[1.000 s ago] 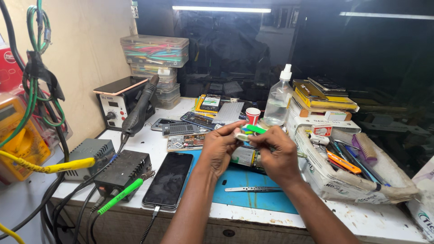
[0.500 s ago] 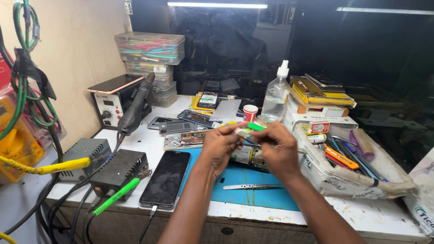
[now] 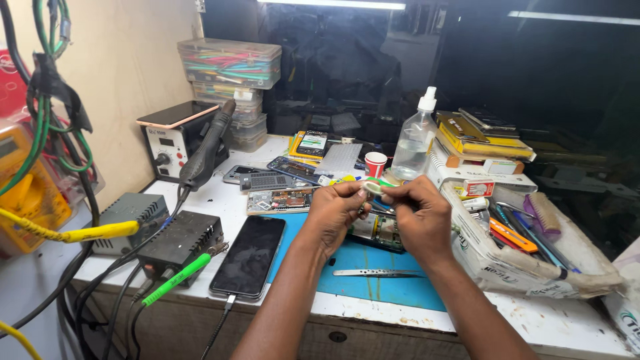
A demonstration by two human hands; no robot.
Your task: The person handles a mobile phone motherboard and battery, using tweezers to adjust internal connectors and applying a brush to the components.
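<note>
A cluttered repair surface [image 3: 220,200] sits against a tan wall on the left and dark glass behind. At the far left hang green and black cables [image 3: 40,100], with a yellow meter [image 3: 27,187] below them. Next comes a soldering station [image 3: 175,143] with a phone lying on top, then 2 dark boxes [image 3: 177,240] near the front edge. A black phone [image 3: 250,257], plugged in, lies face up beside the blue mat [image 3: 373,257].

Above the mat, the left hand [image 3: 333,217] and right hand [image 3: 423,217] meet on a small pale roll with a green edge [image 3: 373,188], probably tape; each grip is pinched on it from its own side. A circuit board [image 3: 377,230] lies under the hands, and metal tweezers [image 3: 377,273] rest on the mat nearer the front edge.

This looks like the step of peeling or tearing off a strip; that would call for 1 hand steadying the roll while the other pulls.

Further right stand a clear spray bottle [image 3: 415,143] and an open box of tools [image 3: 527,247].
</note>
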